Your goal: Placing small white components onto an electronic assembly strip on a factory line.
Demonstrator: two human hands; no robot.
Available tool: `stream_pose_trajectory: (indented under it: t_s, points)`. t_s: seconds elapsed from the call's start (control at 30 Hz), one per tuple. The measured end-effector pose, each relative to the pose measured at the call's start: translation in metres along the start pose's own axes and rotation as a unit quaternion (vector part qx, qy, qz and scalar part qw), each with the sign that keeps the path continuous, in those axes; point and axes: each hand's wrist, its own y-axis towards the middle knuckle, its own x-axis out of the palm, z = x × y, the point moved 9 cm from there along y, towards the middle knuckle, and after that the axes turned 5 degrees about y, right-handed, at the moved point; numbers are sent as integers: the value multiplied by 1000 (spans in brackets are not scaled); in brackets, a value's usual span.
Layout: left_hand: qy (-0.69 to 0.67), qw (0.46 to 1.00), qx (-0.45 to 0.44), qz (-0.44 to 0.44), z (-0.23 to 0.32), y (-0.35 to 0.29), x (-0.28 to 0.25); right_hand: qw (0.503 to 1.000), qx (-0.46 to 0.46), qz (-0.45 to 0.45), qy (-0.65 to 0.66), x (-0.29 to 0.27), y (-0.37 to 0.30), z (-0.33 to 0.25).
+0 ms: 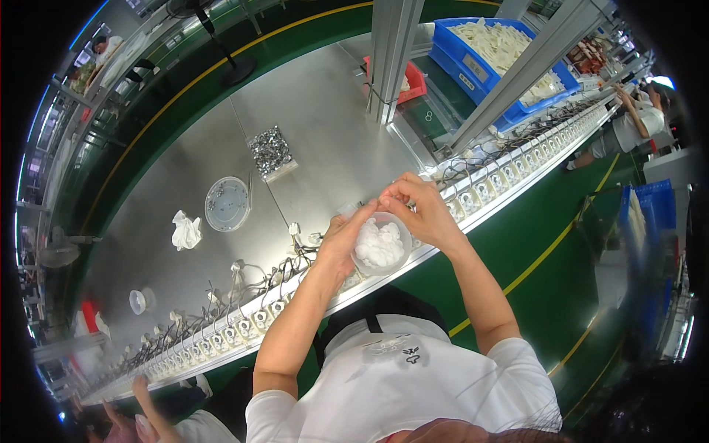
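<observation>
My left hand (341,242) is closed around the side of a round translucent bowl (407,249). Inside the bowl sits a clump of white, fluffy, cotton-like material (379,245). Over the bowl's far rim, my right hand (424,210) has thumb and fingers pinched together, meeting the left fingertips. Whatever is between those fingertips is too small to make out. Both hands are above a row of white socket-like parts (244,327) with dark cables, set along the near edge of the metal table (303,96).
A shallow dish (227,205) holds small parts; beyond it lies a pile of small metal pieces (271,151). Crumpled white tissue (186,231) and a small white spool (139,301) are to the left. Metal posts (391,63), a red bin (415,83) and a blue crate (473,81) stand far right. Co-workers flank the line.
</observation>
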Motion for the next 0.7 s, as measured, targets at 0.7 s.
stream_pose_trajectory:
  t_s: [0.7]
  points:
    - [3,1000,9,6,-6,-3,6,995,65,32,62,2,-11,10]
